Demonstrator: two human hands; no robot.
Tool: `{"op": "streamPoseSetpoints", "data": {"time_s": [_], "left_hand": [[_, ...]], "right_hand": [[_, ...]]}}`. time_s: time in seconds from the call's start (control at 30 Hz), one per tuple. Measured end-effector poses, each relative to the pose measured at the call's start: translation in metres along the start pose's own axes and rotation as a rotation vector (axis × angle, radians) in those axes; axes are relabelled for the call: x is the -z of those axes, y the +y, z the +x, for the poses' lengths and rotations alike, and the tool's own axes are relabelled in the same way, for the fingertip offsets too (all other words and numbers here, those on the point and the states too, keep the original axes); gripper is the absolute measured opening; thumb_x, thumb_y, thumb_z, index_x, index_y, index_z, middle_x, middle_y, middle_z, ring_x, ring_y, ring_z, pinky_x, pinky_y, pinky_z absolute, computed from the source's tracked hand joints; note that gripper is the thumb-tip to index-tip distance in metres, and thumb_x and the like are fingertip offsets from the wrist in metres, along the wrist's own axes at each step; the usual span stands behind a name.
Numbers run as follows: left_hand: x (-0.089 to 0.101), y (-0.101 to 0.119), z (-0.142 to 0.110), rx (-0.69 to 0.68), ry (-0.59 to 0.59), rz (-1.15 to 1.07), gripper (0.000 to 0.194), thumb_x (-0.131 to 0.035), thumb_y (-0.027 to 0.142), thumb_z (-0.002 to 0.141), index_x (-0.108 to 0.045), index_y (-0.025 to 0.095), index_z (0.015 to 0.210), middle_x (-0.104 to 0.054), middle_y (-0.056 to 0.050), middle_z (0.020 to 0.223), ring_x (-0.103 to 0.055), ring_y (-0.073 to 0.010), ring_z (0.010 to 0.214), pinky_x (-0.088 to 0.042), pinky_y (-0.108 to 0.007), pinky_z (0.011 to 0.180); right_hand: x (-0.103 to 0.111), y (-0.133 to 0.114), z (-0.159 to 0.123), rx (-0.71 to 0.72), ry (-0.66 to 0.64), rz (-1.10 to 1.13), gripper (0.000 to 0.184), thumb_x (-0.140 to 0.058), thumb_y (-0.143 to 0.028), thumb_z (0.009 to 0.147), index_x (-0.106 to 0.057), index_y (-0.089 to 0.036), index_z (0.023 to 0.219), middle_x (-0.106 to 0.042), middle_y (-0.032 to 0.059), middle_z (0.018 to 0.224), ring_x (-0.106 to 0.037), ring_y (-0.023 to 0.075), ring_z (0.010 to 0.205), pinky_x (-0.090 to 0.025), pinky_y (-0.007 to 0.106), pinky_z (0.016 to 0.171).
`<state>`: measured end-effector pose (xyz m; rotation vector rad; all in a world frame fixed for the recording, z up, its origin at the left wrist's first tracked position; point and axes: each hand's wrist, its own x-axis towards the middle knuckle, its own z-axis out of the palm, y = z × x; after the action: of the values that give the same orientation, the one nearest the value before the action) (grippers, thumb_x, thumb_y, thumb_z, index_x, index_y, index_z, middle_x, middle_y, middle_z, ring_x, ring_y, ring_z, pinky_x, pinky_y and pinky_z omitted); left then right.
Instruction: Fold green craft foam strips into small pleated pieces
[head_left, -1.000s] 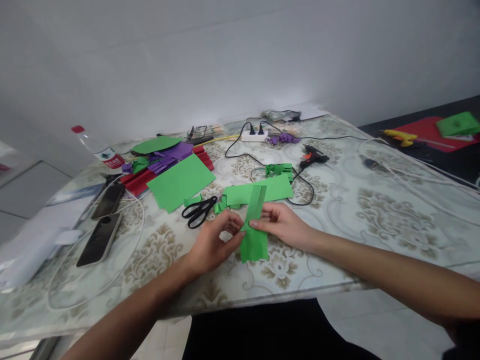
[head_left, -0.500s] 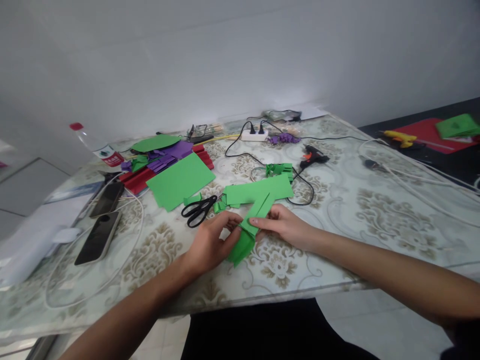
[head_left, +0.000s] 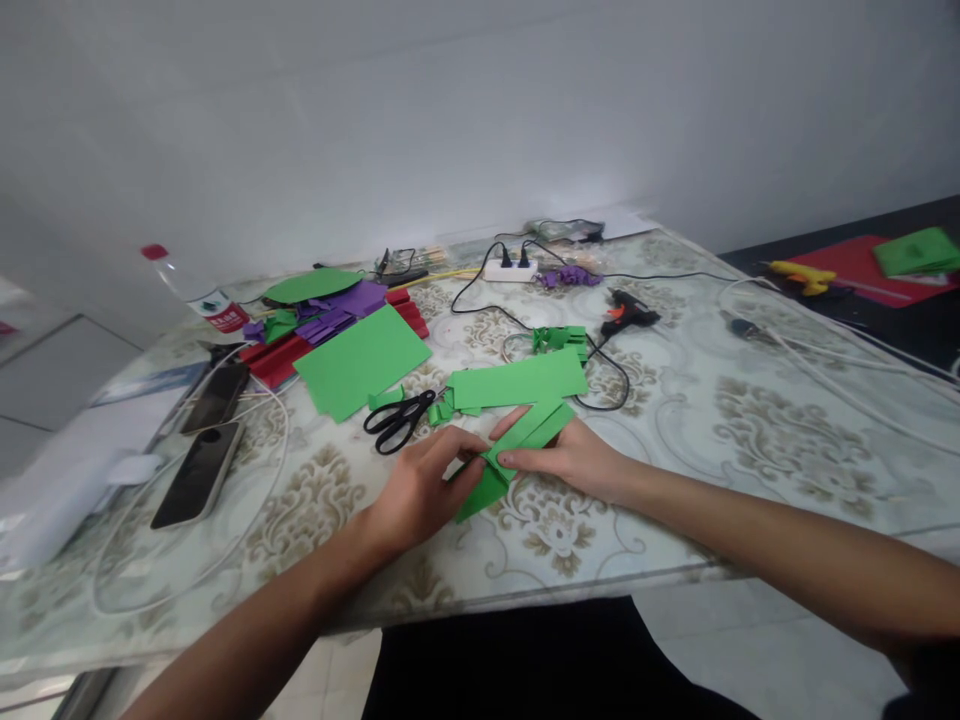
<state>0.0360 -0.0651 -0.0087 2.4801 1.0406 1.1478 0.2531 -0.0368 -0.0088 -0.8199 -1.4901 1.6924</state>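
Observation:
Folded green paper strips (head_left: 534, 430) are held between my two hands, just above the table's near side. My left hand (head_left: 431, 480) pinches their lower left end, where a darker green flap hangs down. With its thumb on top and fingers underneath, my right hand (head_left: 566, 458) grips the strips near their middle. Just beyond lies a flat green paper strip (head_left: 517, 380), with small cut green pieces (head_left: 442, 408) at its left end. Black-handled scissors (head_left: 399, 420) rest left of that strip, past my left hand.
Green paper sheets (head_left: 364, 362) lie over red and purple paper at the left. Two phones (head_left: 199, 475) and a white cable are nearer. A black glue gun (head_left: 628, 314) and power strip (head_left: 510, 270) sit farther back. A bottle (head_left: 214, 305) stands back left.
The held strips have turned clockwise, their upper end swinging right and down off the flat strip. Fingers of my right hand now show behind the strips. The rest stays put.

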Motion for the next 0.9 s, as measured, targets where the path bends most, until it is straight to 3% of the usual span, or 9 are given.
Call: {"op": "streamPoseSetpoints", "data": {"time_s": [0.13,0.33,0.9], "left_hand": [[0.003,0.000,-0.001,-0.080,0.020,-0.014,0.019,-0.061,0.007,0.089,-0.059,0.020,0.103,-0.070,-0.006,0.094,-0.069,-0.0159,0.088,-0.057,-0.027,0.078],[0.007,0.001,-0.004,-0.192,0.029,0.052,0.023,-0.065,0.006,0.086,-0.059,0.019,0.104,-0.071,-0.007,0.096,-0.070,-0.0171,0.088,-0.058,-0.029,0.076],[0.005,0.008,-0.003,-0.217,0.059,0.049,0.020,-0.065,0.007,0.085,-0.058,0.019,0.100,-0.071,-0.006,0.091,-0.070,-0.0162,0.081,-0.057,-0.026,0.071]], "right_hand": [[-0.001,-0.004,-0.004,0.155,0.018,-0.200,0.023,-0.080,-0.033,0.077,-0.075,-0.018,0.094,-0.075,0.0054,0.092,-0.070,0.0215,0.087,-0.057,0.035,0.082],[-0.004,-0.006,-0.011,0.241,-0.002,-0.269,0.020,-0.077,-0.031,0.080,-0.075,-0.020,0.097,-0.076,0.0055,0.093,-0.072,0.0209,0.085,-0.059,0.033,0.079],[-0.004,-0.006,-0.013,0.232,-0.019,-0.297,0.017,-0.071,-0.035,0.086,-0.076,-0.020,0.094,-0.076,0.0063,0.089,-0.071,0.0202,0.080,-0.058,0.033,0.075]]}}
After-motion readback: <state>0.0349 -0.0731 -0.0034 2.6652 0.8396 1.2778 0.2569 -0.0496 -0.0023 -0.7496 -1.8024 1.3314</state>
